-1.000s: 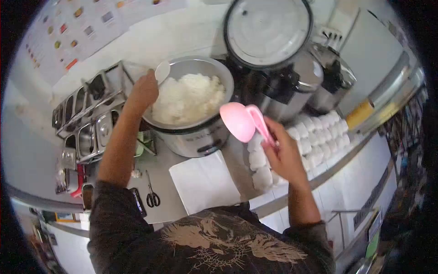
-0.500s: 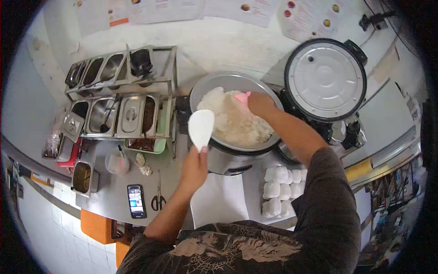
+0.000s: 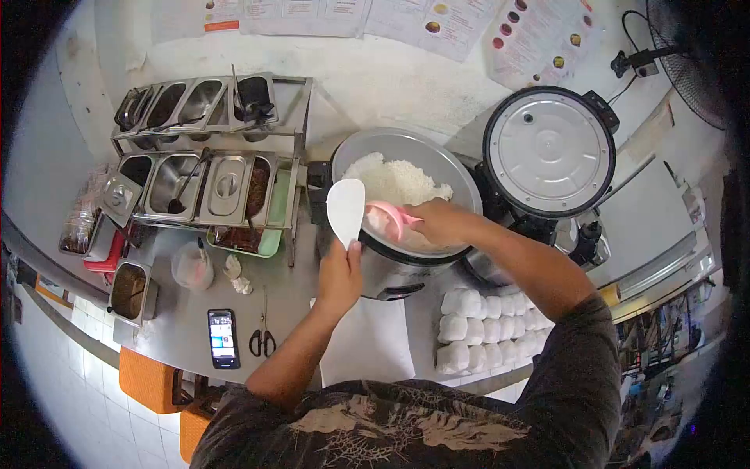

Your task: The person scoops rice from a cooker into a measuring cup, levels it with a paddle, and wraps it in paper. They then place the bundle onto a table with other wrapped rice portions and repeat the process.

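My left hand grips a white rice paddle by its handle, the broad blade pointing up in front of the pot's left rim. In my right hand is a pink scoop, held by its handle over the near side of the rice cooker. Its cup is tilted, and white shows inside it. Cooked rice is heaped toward the back of the pot. The paddle blade and the scoop are close together, with a small gap seeming to lie between them.
Wrapped white rice portions stand in rows at right. White paper lies before the cooker. The round lid stands open behind. Leftward are a rack of metal food pans, scissors, a phone and a plastic cup.
My right hand has drawn the scoop from the rice at the back toward the pot's near side, beside the paddle. The paddle stays raised in my left hand. The view has shifted slightly.
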Available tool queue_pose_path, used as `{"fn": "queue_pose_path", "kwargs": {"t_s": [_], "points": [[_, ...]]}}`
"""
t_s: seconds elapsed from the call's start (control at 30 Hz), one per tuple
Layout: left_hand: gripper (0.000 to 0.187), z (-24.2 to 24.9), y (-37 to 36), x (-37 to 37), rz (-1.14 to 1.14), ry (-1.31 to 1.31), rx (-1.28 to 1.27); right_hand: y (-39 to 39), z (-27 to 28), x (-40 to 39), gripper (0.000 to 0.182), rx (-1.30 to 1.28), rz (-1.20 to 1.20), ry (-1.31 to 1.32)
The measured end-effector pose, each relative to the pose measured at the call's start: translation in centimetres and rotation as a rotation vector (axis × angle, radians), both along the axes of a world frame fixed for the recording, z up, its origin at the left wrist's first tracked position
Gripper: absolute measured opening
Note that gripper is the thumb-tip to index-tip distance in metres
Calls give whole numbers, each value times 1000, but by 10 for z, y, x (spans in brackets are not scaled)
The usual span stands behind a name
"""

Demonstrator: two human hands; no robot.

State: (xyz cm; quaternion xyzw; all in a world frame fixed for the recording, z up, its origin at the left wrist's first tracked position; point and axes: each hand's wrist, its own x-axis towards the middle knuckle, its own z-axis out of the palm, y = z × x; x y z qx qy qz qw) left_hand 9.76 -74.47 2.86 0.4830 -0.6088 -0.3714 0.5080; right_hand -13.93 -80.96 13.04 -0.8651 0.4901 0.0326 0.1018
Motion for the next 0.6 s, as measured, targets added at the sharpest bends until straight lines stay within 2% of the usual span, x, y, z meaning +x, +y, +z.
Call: {"fn": "queue_pose_path", "kwargs": {"t_s": [0.03, 0.13, 0.23, 0.33, 0.43, 0.53, 0.6], "points": [[29, -1, 0, 2, -4, -30, -5, 4, 3, 1, 31, -77, 52, -33], [29, -14, -11, 6, -30, -39, 15, 12, 33, -1, 31, 538, -404, -203], [33, 27, -16, 28, -55, -386, 164, 12, 28, -20, 31, 724, -629, -535], [32, 50, -12, 24, 58, -375, -284, 28, 37, -33, 24, 745, -743, -810], [36, 79, -6, 12, -41, -501, -292, 55, 44, -37, 28, 790, -817, -1077], [42, 89, -8, 2, -139, -645, -338, 82, 43, -42, 31, 814, -784, -1249], [40, 96, -7, -7, -40, -644, -216, 92, 32, -50, 31, 829, -748, -1340]]}}
